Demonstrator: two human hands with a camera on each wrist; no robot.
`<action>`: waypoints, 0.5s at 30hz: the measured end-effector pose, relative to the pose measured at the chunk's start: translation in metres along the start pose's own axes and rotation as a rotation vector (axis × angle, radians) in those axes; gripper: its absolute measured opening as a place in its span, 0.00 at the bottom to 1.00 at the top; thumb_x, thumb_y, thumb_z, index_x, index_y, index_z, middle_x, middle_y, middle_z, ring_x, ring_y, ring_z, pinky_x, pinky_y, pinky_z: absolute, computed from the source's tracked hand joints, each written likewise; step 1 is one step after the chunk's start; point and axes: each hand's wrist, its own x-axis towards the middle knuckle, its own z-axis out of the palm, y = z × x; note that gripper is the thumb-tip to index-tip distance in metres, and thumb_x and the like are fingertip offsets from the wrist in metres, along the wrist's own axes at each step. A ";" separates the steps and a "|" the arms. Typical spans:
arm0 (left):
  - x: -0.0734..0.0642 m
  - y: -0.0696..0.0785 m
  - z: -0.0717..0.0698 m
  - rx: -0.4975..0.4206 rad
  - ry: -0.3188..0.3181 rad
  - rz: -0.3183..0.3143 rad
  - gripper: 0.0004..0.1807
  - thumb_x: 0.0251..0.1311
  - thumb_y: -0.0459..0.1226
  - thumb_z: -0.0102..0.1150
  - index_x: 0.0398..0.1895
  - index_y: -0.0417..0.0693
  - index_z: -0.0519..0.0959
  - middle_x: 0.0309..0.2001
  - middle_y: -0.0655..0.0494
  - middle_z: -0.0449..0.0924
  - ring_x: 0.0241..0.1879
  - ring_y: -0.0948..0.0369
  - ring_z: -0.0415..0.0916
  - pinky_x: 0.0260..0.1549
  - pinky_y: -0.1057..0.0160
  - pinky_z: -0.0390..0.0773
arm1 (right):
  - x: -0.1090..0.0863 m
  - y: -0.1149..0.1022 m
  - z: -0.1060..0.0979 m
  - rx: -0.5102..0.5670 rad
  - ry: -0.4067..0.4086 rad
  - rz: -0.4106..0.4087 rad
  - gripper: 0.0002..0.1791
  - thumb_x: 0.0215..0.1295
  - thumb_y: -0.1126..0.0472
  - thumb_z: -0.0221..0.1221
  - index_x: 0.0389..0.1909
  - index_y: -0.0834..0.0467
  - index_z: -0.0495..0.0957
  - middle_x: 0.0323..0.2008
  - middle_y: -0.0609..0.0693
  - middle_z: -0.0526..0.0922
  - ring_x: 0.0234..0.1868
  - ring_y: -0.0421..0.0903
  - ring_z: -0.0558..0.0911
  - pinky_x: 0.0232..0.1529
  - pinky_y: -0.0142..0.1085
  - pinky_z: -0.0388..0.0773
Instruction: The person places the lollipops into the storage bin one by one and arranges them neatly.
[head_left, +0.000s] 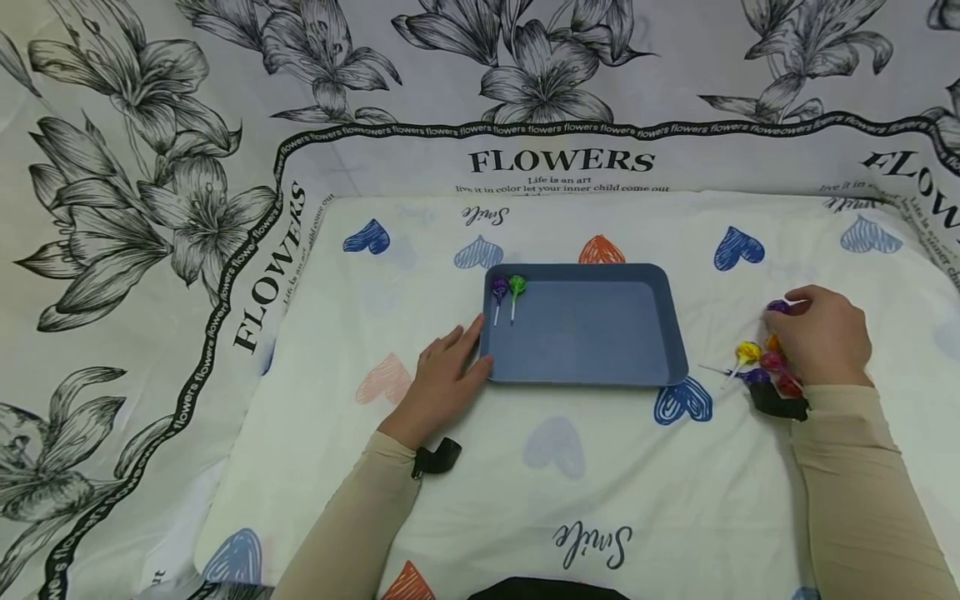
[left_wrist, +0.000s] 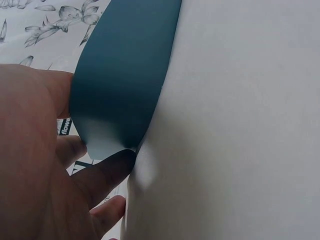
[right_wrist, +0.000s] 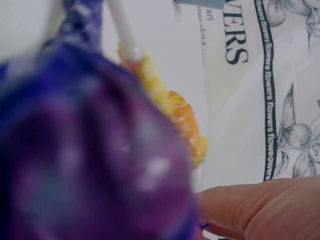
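Note:
My left hand (head_left: 448,375) rests against the left edge of a blue-grey tray (head_left: 592,333), its fingers extended along the rim. Inside the tray, at the upper left corner, a purple lollipop (head_left: 500,288) and a green lollipop (head_left: 517,286) lie side by side. To the right of the tray, my right hand (head_left: 828,337) pinches another purple lollipop (head_left: 778,306) between thumb and fingers; its stick is hidden. Below that hand is a small pile with a yellow lollipop (head_left: 747,352), a pink-red lollipop (head_left: 772,361) and an orange lollipop (right_wrist: 187,125).
A white cloth (head_left: 420,508) with printed hearts covers the work area, over a flower-print tablecloth (head_left: 135,333). Also in the pile, a purple-blue lollipop (right_wrist: 100,150) fills much of the right wrist view. Black wrist bands (head_left: 437,457) sit on both wrists.

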 end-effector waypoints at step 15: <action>-0.003 0.001 -0.003 0.002 -0.009 0.006 0.37 0.79 0.59 0.44 0.86 0.71 0.47 0.81 0.55 0.60 0.83 0.53 0.48 0.80 0.43 0.40 | -0.010 -0.016 -0.009 0.018 0.011 -0.020 0.36 0.75 0.43 0.58 0.65 0.72 0.74 0.58 0.75 0.77 0.57 0.72 0.72 0.40 0.56 0.69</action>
